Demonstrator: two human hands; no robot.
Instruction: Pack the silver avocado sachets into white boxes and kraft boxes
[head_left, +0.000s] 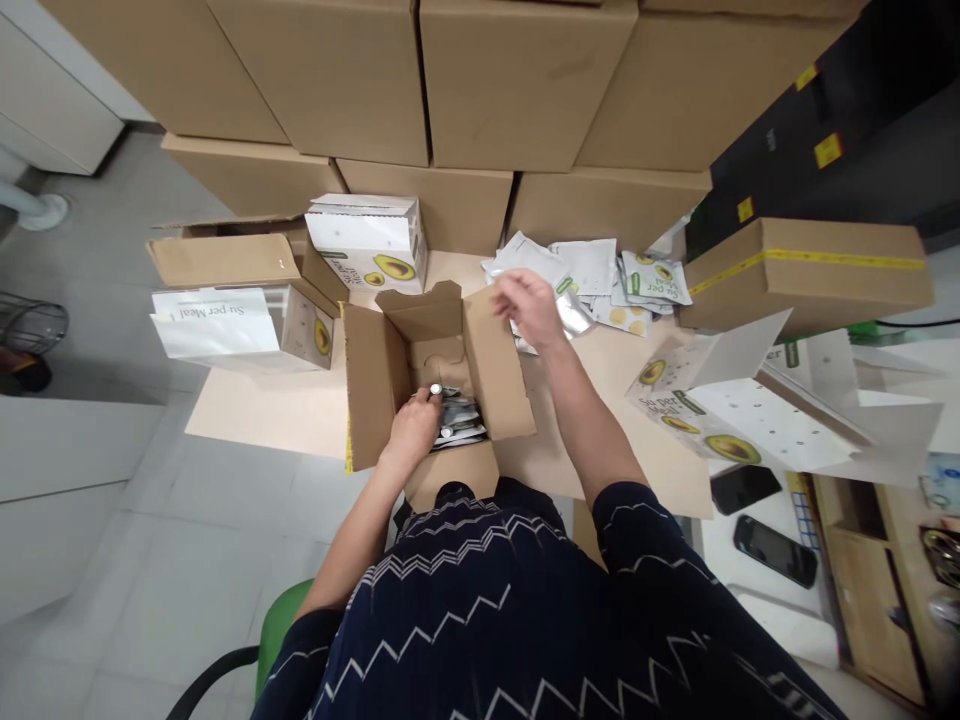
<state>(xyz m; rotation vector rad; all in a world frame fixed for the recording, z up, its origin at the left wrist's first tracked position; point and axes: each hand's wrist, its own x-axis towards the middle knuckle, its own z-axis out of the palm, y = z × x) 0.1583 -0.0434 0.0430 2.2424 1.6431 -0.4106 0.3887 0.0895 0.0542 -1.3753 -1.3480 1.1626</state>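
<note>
Left of the open carton [501, 370]: a white printed box [255, 335], presumably set aside to leave working room. Inside the carton, pouches [465, 412] sit pressed together, likely to save space. The left hand [415, 425] enters from the carton's near left, fingers beside a white cap [436, 389]; cannot tell whether its grip is closed. Above the carton's right flap: right hand [529, 305], grip loosely parted, nothing seen in it. Right of the carton, loose pouches [592, 280] lie heaped on the surface [259, 405], probably for easy reach.
</note>
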